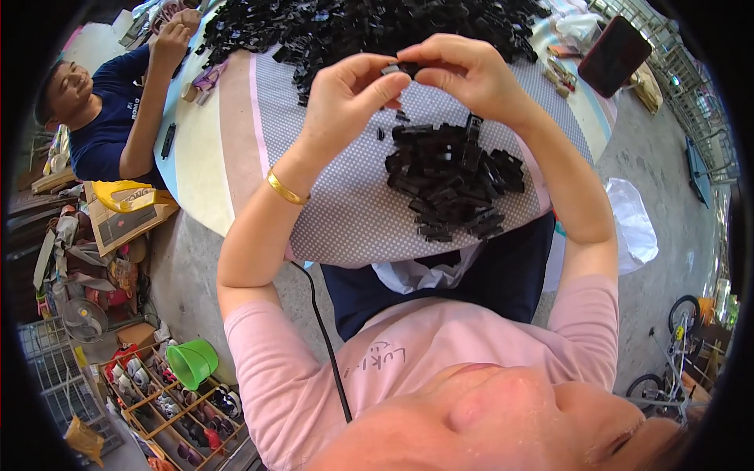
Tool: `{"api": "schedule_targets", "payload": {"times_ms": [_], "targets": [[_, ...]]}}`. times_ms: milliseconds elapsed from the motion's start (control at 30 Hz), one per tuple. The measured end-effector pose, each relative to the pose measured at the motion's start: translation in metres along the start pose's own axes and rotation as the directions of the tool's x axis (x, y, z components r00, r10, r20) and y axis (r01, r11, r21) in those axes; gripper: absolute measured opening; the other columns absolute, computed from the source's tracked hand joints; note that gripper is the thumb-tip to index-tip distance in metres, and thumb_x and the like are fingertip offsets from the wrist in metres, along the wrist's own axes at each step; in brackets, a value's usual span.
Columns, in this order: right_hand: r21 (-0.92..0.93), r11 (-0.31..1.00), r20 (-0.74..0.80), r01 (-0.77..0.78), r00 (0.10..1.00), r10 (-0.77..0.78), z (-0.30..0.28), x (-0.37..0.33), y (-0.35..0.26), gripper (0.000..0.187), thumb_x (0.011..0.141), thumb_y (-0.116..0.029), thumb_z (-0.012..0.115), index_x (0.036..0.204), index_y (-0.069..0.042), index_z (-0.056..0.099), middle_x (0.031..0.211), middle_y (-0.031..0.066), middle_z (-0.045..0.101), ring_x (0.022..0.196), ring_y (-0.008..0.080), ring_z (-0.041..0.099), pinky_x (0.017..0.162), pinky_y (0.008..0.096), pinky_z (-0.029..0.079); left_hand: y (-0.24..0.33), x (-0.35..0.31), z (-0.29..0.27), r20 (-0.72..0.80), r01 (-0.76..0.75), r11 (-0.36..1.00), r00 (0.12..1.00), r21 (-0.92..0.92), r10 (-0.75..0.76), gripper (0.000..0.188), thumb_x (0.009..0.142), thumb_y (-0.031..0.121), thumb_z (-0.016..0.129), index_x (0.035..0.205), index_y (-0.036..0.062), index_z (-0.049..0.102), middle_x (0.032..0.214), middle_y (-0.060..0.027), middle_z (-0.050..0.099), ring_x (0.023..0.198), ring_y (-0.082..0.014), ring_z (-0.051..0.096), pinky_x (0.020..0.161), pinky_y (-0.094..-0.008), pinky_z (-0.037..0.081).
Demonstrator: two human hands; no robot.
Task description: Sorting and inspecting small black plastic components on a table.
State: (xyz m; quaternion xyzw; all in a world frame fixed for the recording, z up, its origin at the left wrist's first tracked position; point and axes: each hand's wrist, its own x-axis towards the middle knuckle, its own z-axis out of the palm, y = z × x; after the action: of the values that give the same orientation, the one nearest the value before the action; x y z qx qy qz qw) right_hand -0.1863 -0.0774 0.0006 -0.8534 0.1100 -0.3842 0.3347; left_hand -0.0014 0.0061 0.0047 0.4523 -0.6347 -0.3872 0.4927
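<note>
Two hands of ours, the left hand (343, 98) and the right hand (475, 78), meet with thumbs and fingertips nearly together, pinching one small black part (408, 68) above a patterned cloth (338, 212). Nearer us than the grip lies a loose pile of black pieces (440, 169), beyond the grip a broad black heap (361, 31); well to its left are a co-worker (102, 129) and, lower, a green bucket (192, 363).

I see both forearms (263, 220) reaching forward, elbows (245, 271) bent wide, left hand (347, 96) and right hand (481, 82) nearly meeting, thumbs (385, 91) and fingers (448, 50) pinched.
</note>
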Motion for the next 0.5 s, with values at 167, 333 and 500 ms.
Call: {"api": "schedule_targets", "payload": {"times_ms": [167, 333, 500], "targets": [[0.030, 0.967, 0.246, -0.252, 0.940, 0.237, -0.025, -0.011, 0.020, 0.041, 0.087, -0.030, 0.055, 0.120, -0.005, 0.052, 0.108, 0.0074, 0.059, 0.098, 0.0145, 0.056, 0.087, 0.0263, 0.044, -0.007, 0.001, 0.002, 0.179, -0.002, 0.984, 0.983, 0.176, -0.030, 0.027, 0.086, 0.011, 0.057, 0.110, -0.0005, 0.056, 0.096, -0.0049, 0.061, 0.087, -0.0095, 0.058, 0.078, -0.0194, 0.046], [-0.338, 0.932, 0.294, -0.127, 0.927, 0.233, -0.020, -0.048, -0.031, 0.054, 0.085, -0.042, 0.051, 0.122, -0.004, 0.048, 0.122, 0.0150, 0.050, 0.115, 0.0298, 0.046, 0.097, 0.0378, 0.034, 0.002, -0.025, 0.034, 0.342, -0.435, 0.764, 0.892, 0.477, 0.294, 0.051, 0.076, 0.036, 0.066, 0.113, 0.0030, 0.054, 0.111, -0.0190, 0.054, 0.109, -0.0358, 0.046, 0.094, -0.0379, 0.037], [-0.325, 0.910, 0.080, -0.257, 0.952, 0.297, 0.008, -0.090, -0.070, 0.070, 0.081, -0.051, 0.052, 0.126, 0.001, 0.039, 0.125, 0.0211, 0.043, 0.118, 0.0357, 0.039, 0.099, 0.0406, 0.030, 0.014, -0.049, 0.050, 0.485, -0.505, 0.629, 0.845, 0.591, 0.223, 0.077, 0.068, 0.052, 0.067, 0.126, 0.0067, 0.043, 0.130, -0.0222, 0.034, 0.122, -0.0411, 0.030, 0.099, -0.0464, 0.031]]}}
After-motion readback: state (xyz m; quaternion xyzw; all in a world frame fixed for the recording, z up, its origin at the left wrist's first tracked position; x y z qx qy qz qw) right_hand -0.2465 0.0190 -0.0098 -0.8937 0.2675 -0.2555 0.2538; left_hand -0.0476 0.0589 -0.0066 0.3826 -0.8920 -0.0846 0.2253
